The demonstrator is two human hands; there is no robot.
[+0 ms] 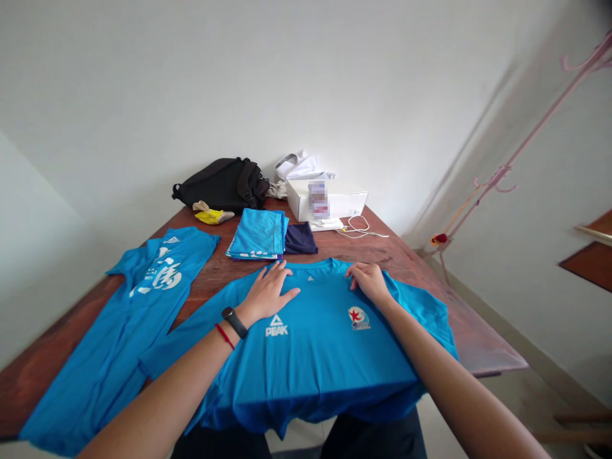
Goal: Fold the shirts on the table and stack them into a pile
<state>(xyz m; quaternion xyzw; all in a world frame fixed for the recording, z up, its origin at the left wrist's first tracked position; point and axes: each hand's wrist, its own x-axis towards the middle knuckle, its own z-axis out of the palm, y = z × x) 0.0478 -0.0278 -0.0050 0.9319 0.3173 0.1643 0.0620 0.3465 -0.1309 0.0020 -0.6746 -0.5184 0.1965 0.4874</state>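
Note:
A bright blue T-shirt (306, 357) lies face up at the table's near edge, with a white PEAK logo and a star badge on its chest. My left hand (268, 294) rests flat on it beside the collar, wearing a black fitness band and a red string on the wrist. My right hand (368, 282) lies on the other side of the collar, its fingers at the neckline. Neither hand grips anything I can see. To the left lies a second blue T-shirt (143, 306) with white print, and a folded blue garment (255, 234) sits just beyond my left hand.
The wooden table (430, 299) also holds a folded navy garment (300, 239), a black bag (220, 185), a yellow item (210, 217), a white box (329, 201), a white cable (363, 231) and white cloth (299, 167). Walls stand behind and right.

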